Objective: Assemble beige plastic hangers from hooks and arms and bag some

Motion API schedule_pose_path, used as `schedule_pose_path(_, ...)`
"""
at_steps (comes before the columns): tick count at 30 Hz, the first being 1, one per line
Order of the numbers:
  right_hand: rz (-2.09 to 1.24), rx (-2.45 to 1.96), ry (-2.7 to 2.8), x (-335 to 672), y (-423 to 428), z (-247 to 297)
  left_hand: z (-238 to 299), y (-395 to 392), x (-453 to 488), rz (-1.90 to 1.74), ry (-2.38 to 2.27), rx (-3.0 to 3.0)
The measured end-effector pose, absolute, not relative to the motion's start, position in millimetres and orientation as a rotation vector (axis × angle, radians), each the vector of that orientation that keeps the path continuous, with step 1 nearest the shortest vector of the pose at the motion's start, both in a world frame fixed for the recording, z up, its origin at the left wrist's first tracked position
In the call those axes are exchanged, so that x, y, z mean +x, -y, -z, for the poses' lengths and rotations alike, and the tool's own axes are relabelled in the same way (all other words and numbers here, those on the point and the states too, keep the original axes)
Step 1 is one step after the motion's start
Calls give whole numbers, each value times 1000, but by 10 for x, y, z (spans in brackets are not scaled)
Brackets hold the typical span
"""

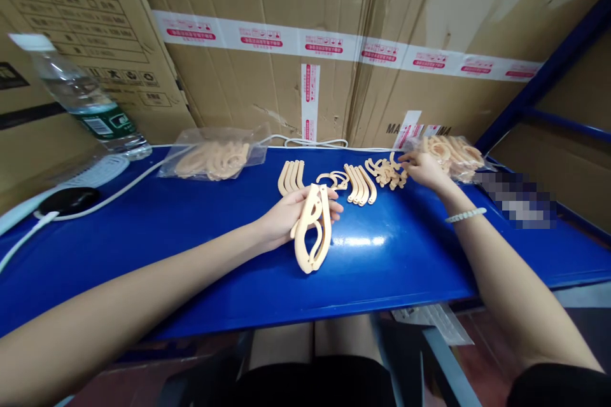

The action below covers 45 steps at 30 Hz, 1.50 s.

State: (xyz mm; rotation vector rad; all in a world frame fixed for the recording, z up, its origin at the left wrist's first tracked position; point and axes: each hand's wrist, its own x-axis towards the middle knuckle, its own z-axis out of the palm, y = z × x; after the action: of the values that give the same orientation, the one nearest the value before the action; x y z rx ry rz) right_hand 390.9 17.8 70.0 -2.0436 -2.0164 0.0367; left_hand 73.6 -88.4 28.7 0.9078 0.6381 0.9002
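My left hand (pixel 281 219) is closed around a beige folding hanger (pixel 300 248), held folded above the front middle of the blue table. Its two long arms meet at the bottom, with curved pieces between them. At the right, my right hand (pixel 422 168) has its fingertips drawn together at the edge of a pile of small beige hanger pieces (pixel 386 172). Whatever is between those fingertips is too small to make out. Behind the left hand lie a row of curved hanger arms (pixel 291 175), some hook-shaped pieces (pixel 338 179) and a second row of arms (pixel 359 184).
Clear bags of beige parts lie at the back left (pixel 214 159) and back right (pixel 453 156). A water bottle (pixel 102 114), white cable (pixel 124 194) and black round device (pixel 69 200) are at the left. Cardboard boxes (pixel 248 89) stand behind the blue table (pixel 214 292).
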Motion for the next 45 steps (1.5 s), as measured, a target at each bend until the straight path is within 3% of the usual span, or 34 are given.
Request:
schedule_pose_path(9, 190, -2152, 2023, 3883, -47, -675, -364, 847, 665, -978, -689, 980)
schedule_pose_path(11, 292, -1866, 2079, 3711, 95, -747, -396, 827, 646, -984, -702, 1004)
schedule_pose_path(16, 254, -601, 2484, 3051, 644, -795, -385, 762, 606, -1022, -712, 1080)
schedule_pose_path(21, 309, -210, 2685, 2737, 948, -608, -340, 730, 583, -1034, -766, 1120)
schedule_pose_path(29, 525, -234, 2663, 2717, 909, -453, -384, 868, 656, -1087, -779, 932)
schedule_pose_path(35, 642, -411, 2602, 2738, 876, -451, -317, 1032, 695, -1136, -874, 1387)
schedule_pose_path(45, 972, -523, 2569, 2653, 990, -494, -304, 1027, 700, -1172, -971, 1513)
